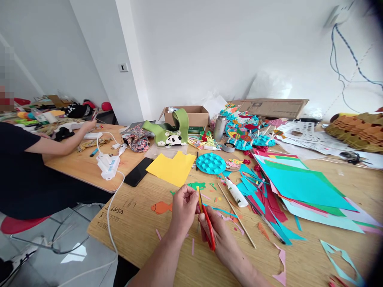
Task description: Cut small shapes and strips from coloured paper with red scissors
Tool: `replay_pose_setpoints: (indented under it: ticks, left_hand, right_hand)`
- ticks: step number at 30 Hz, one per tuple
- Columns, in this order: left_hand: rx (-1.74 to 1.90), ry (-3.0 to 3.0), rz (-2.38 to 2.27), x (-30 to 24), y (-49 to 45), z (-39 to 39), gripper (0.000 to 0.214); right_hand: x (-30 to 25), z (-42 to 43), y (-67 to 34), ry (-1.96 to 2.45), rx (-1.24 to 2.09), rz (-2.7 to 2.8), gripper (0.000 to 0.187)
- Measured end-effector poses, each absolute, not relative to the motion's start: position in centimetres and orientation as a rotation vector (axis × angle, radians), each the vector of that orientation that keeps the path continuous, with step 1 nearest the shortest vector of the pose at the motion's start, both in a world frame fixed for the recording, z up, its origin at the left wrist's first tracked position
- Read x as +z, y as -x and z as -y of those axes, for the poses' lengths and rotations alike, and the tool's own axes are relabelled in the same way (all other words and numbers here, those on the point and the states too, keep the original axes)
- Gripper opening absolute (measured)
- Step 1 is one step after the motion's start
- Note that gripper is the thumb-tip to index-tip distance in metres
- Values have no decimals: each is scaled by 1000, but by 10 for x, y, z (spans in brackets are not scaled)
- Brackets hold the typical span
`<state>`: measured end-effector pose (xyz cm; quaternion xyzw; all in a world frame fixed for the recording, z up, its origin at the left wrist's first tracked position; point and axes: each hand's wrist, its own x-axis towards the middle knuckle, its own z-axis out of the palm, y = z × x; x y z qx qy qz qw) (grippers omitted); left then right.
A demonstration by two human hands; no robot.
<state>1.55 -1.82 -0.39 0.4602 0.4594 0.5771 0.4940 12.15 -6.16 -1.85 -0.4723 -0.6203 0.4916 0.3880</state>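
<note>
My right hand (220, 231) is closed around the handles of red-handled scissors (211, 233), blades pointing away from me. Held in a pinch by my left hand (184, 205) is a small yellow paper piece (198, 190), right at the scissor blades. Whether the blades are touching it I cannot tell. An orange paper fish (159, 207) lies left of my left hand, and a green paper fish (197, 185) just beyond my fingers. Behind them rests a yellow paper sheet (171, 169) with its far edge cut unevenly.
Nearby are a black phone (137, 172), a woven blue paper disc (211, 163), a glue bottle (236, 192), a wooden stick (237, 217) and paper scraps. Coloured sheets (311, 185) are stacked at right. A power strip (108, 166) trails a white cable. Another person (18, 167) sits at left.
</note>
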Motion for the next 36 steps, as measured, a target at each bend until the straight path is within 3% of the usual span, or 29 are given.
replay_pose_setpoints:
  ticks: [22,36]
  left_hand:
    - [1381,-1035,-1104,4,-15,21,15]
    - [1408,-1016,-1121,3,-14,18,20]
  right_hand:
    - [-11,62,-119,1235,1169,1570,51]
    - [-19,62,-120,1268,1140,1601,44]
